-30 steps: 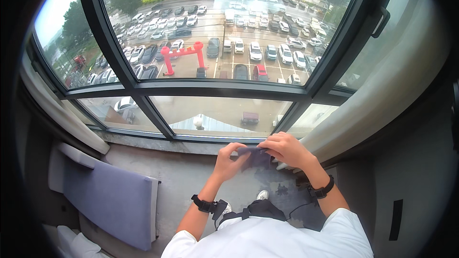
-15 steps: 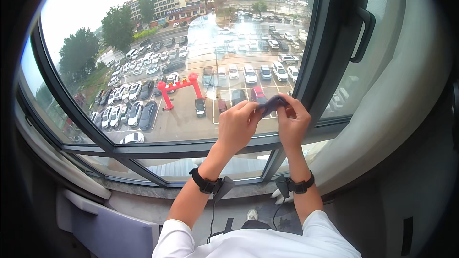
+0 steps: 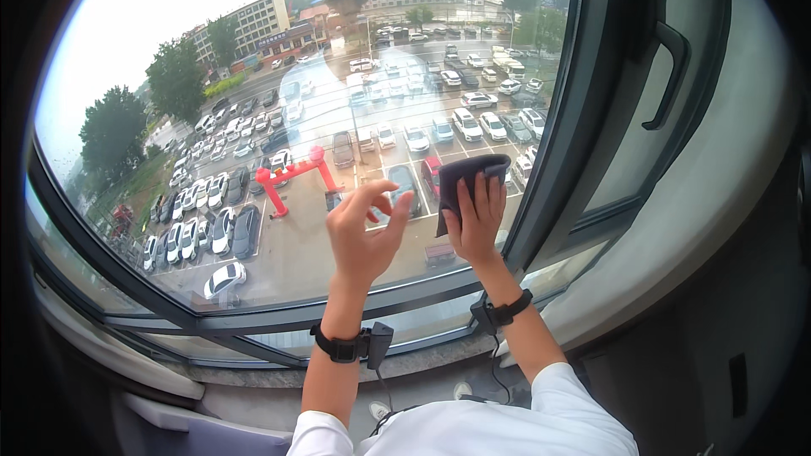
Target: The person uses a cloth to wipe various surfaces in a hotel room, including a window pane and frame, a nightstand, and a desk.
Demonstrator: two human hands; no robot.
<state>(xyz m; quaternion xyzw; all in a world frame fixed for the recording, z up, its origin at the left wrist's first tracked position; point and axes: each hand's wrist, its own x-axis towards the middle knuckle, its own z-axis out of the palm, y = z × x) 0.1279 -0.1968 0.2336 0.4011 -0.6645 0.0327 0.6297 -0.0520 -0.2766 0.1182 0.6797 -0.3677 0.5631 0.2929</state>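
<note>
Indoors, dark cloth (image 3: pixel 452 190) against windowpane (image 3: pixel 304 266), pale curtain (image 3: pixel 676 236)

The person here has on a plain white shirt (image 3: pixel 498 426) with short, loose sleeves (image 3: pixel 553 393). A black strap (image 3: pixel 340 349) rings the left wrist, carrying a dark, boxy module (image 3: pixel 380 344) with a thin black cable (image 3: pixel 387 390); the right wrist wears a matching set. White shoes (image 3: pixel 380 409) show below; the fingers (image 3: pixel 481 194) are bare.

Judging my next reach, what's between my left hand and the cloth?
Between left hand and cloth, the head view shows only window glass, parked cars beyond.
</note>
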